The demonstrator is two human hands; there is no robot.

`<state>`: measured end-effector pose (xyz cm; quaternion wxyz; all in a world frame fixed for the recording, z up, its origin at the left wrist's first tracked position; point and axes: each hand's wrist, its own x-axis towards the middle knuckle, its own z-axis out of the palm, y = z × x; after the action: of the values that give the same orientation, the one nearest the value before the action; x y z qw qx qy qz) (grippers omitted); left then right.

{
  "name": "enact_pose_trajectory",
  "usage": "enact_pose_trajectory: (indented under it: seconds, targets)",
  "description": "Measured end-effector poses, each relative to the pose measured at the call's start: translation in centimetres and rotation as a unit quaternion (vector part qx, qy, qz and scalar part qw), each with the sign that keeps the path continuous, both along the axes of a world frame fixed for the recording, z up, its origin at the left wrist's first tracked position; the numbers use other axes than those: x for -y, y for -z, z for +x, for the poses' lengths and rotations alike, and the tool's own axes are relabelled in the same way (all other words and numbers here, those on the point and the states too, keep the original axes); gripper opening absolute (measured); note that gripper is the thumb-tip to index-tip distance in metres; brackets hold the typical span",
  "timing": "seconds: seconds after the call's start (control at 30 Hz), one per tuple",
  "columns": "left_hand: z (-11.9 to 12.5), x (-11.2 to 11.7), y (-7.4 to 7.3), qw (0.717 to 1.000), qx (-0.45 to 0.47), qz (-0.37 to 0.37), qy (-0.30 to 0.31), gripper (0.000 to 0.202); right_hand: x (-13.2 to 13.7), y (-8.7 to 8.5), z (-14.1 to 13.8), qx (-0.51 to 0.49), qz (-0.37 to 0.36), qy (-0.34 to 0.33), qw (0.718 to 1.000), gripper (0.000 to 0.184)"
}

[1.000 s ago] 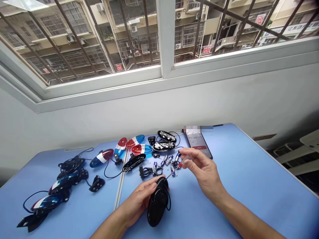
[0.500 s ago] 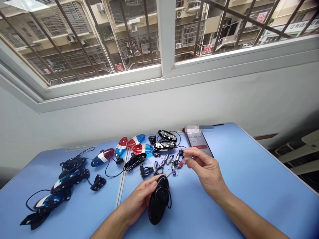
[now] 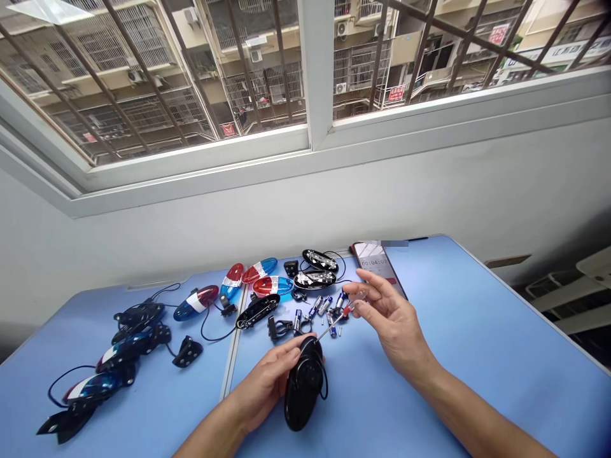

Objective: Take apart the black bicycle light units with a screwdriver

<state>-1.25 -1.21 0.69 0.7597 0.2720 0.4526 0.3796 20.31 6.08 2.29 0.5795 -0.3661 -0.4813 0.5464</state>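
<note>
My left hand is wrapped round a black oval bicycle-light housing, held tilted above the table with its underside up. A thin black cable loops along the housing's right side. In my right hand is a small screwdriver with a clear and red handle, lightly held between thumb and fingers. Its thin shaft slants down to the left, and the tip meets the housing's upper end. Whether a screw sits under the tip is too small to see. Beyond the hands lie several blue and silver batteries.
Red and blue lenses and opened black housings with silver innards lie near the wall. A phone with a running timer is at the back. Cabled lights line the left side of the blue table.
My right hand's fingers have shifted and loosened round the screwdriver handle, spreading a little. The housing and my left hand have stayed nearly still.
</note>
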Motion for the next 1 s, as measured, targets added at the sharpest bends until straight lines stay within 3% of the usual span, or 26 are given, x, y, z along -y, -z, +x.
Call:
enact_pose_trajectory:
  seconds: [0.1,0.27,0.43,0.63,0.8,1.0]
  targets:
    - [0.05,-0.04,-0.02,1.0,-0.001,-0.003,0.001,0.057,-0.1,0.26,-0.23,-0.049,-0.038,0.008,0.998,0.056]
    - [0.09,0.05,0.0,1.0,0.002,-0.001,0.001,0.056,0.05,0.18,-0.38,-0.024,-0.016,-0.01,1.0,0.025]
    - [-0.03,0.16,0.09,1.0,-0.003,0.0,0.0,0.055,0.38,-0.41,0.02,0.031,0.04,-0.003,0.999,0.014]
    - [0.05,0.06,-0.11,1.0,0.004,0.005,0.008,0.055,0.55,0.18,-0.12,0.046,0.125,0.034,0.991,0.016]
    - [0.11,0.05,-0.07,1.0,-0.002,0.001,0.005,0.058,0.77,0.45,-0.09,0.052,0.111,0.043,0.991,0.027]
    - [0.05,0.0,0.08,1.0,-0.002,0.004,0.009,0.058,0.7,0.39,-0.29,0.016,0.13,0.037,0.991,0.019]
